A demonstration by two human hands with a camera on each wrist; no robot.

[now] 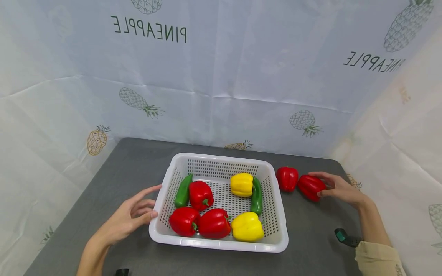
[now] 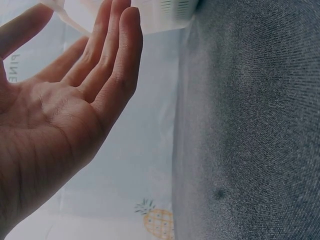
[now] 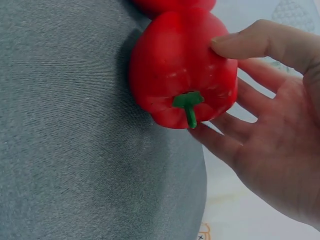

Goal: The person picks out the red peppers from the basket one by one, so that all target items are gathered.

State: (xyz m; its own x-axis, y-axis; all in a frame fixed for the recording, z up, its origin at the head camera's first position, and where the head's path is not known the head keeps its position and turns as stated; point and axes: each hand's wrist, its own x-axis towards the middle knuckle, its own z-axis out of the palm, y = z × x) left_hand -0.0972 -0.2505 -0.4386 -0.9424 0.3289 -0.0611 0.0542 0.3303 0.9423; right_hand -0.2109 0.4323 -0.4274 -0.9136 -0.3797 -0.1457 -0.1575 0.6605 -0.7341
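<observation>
Cloth [image 1: 235,61] hung behind. Left hand [image 1: 127,215] spread empty beside the basket [image 1: 207,243]. Right hand [image 1: 340,188] pinched a pepper [image 1: 310,188], maybe steadying it.

- Soft, fairly even light in the head view; the curtain [image 1: 241,69] looks bluish behind the white basket [image 1: 217,244], creamier to its right.
- Small glossy highlights dot the peppers [image 1: 214,223] inside the basket.
- Left wrist view is dimmer: the left hand [image 2: 70,105] beside the basket is shaded, the basket's wall washed out.
- Right of the basket, the red pepper [image 3: 175,50] casts a soft dark shadow.
</observation>
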